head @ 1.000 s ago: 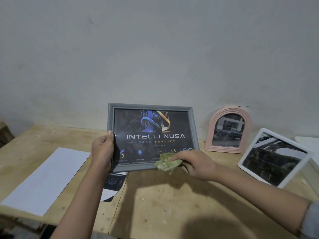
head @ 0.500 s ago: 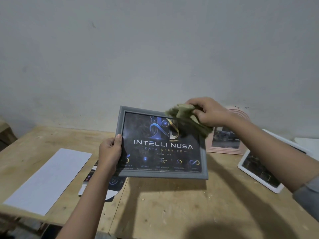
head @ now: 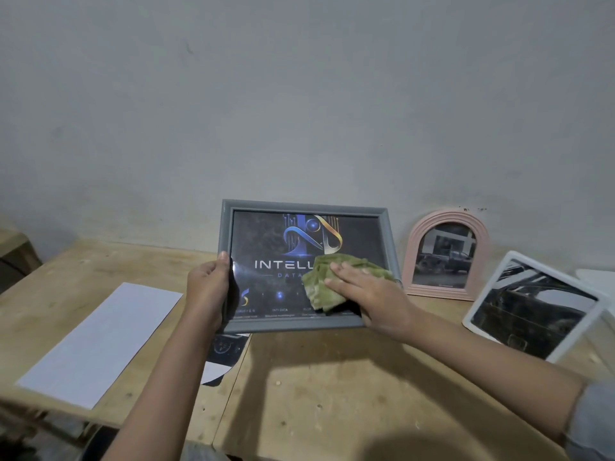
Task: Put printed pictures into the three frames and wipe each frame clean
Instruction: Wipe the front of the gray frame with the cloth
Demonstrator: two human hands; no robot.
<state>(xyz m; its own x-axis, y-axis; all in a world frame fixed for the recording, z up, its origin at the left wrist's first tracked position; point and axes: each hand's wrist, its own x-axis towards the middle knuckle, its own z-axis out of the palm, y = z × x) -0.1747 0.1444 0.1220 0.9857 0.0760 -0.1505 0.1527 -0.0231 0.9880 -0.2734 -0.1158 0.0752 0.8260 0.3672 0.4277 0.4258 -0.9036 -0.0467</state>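
A grey rectangular frame (head: 306,206) with a dark logo print inside is held tilted up above the wooden table (head: 332,387). My left hand (head: 208,287) grips its left edge. My right hand (head: 369,297) lies flat on a crumpled green cloth (head: 319,284), pressing it against the glass at the lower right. A pink arched frame (head: 447,217) with a picture leans on the wall to the right. A white square frame (head: 602,314) with a dark picture stands tilted at the far right.
A blank white sheet (head: 100,341) lies on the table at the left. A dark printed paper (head: 223,354) pokes out under the grey frame. A wooden block (head: 13,247) sits at the far left edge. The grey wall (head: 299,94) rises right behind the table.
My right hand carried the green cloth from the frame's bottom edge up to its top right corner, then down onto the glass at the lower right. The left hand kept its grip.
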